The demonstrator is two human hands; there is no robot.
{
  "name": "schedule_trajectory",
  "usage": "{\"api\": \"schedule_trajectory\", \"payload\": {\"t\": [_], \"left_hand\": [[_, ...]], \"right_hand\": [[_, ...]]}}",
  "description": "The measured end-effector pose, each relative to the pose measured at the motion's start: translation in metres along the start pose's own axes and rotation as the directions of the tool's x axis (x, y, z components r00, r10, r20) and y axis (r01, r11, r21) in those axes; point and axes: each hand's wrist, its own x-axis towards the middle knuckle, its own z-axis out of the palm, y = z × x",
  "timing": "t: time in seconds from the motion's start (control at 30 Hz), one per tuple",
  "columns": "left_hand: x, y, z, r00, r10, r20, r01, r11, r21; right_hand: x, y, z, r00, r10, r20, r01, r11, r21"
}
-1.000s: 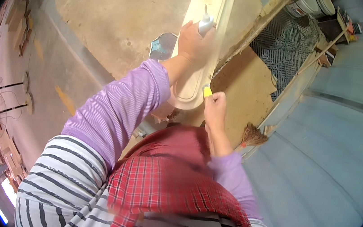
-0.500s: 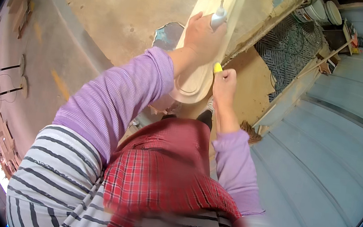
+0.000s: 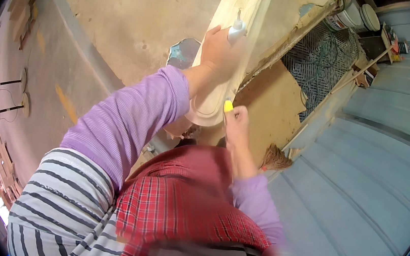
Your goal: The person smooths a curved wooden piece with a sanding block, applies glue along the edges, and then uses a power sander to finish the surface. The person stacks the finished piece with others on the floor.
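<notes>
A long pale wooden board (image 3: 206, 105) with a rounded end and a routed border runs away from me over a dusty worktop (image 3: 123, 5). My left hand (image 3: 220, 52) is closed round a small white bottle (image 3: 237, 30) with a narrow nozzle, held over the board. Beside the board's right edge, near its rounded end, my right hand (image 3: 236, 124) grips a small yellow tool (image 3: 228, 106); I cannot make out its tip. It is at the board's edge, and I cannot tell if it touches.
Standing fans (image 3: 8, 80) and stacked wooden boards (image 3: 20, 23) are at the left. At the right are white buckets (image 3: 346, 17), a black grid mat (image 3: 311, 74), a straw broom (image 3: 275, 159) and a corrugated wall (image 3: 362, 183).
My right hand went forward along the board's edge, then back toward me with the yellow tool. My left hand shifted slightly forward, then back, still holding the bottle; the view shifted too.
</notes>
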Motion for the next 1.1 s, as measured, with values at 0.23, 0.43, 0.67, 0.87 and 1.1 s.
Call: {"api": "schedule_trajectory", "payload": {"t": [0.23, 0.43, 0.67, 0.87, 1.1], "left_hand": [[0.0, 0.012, -0.01, 0.997, -0.039, 0.065, 0.042, 0.998, -0.047], [0.0, 0.011, -0.006, 0.997, -0.068, 0.044, 0.072, 0.993, -0.094], [-0.001, 0.012, -0.011, 0.984, -0.164, 0.075, 0.172, 0.977, -0.123], [0.002, 0.006, -0.003, 0.999, -0.042, 0.023, 0.042, 0.999, 0.007], [-0.001, 0.007, -0.006, 0.991, -0.121, 0.061, 0.124, 0.991, -0.056]], "right_hand": [[0.024, -0.045, 0.01, 0.985, -0.134, -0.11, 0.132, 0.991, -0.026], [0.007, -0.034, 0.015, 0.957, -0.237, -0.169, 0.227, 0.971, -0.075], [-0.001, -0.037, 0.015, 0.958, -0.257, -0.13, 0.246, 0.965, -0.091], [0.036, -0.054, 0.017, 0.952, -0.257, -0.166, 0.266, 0.963, 0.035], [0.009, -0.043, 0.02, 0.919, -0.34, -0.198, 0.309, 0.935, -0.173]]}}
